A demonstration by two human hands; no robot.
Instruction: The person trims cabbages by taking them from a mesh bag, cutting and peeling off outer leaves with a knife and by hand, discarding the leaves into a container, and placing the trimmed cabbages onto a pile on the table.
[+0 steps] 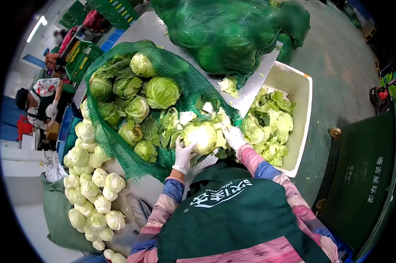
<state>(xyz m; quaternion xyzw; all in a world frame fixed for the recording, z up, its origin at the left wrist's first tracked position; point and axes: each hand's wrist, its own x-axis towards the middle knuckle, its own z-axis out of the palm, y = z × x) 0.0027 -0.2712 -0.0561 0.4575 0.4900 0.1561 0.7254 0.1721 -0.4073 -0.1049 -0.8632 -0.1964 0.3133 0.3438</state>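
Both gloved hands hold one pale cabbage point(198, 136) at the near edge of the table. My left hand point(184, 154) grips its left side, with fingers curled against the leaves. My right hand point(234, 136) is closed on the leaves at its right side. Around and behind the cabbage lie loose leaves point(168, 123). An open green mesh bag point(132, 164) spreads to the left, with several green cabbages point(162, 92) inside. Right of my right hand, a white foam box point(299, 118) holds a heap of torn leaves point(272, 127).
Full green mesh bags point(220, 39) lie on the metal table point(149, 26) at the back. Several trimmed cabbages point(89, 188) are piled at the left. A green bin point(360, 171) stands at the right. A co-worker point(44, 98) is at the far left.
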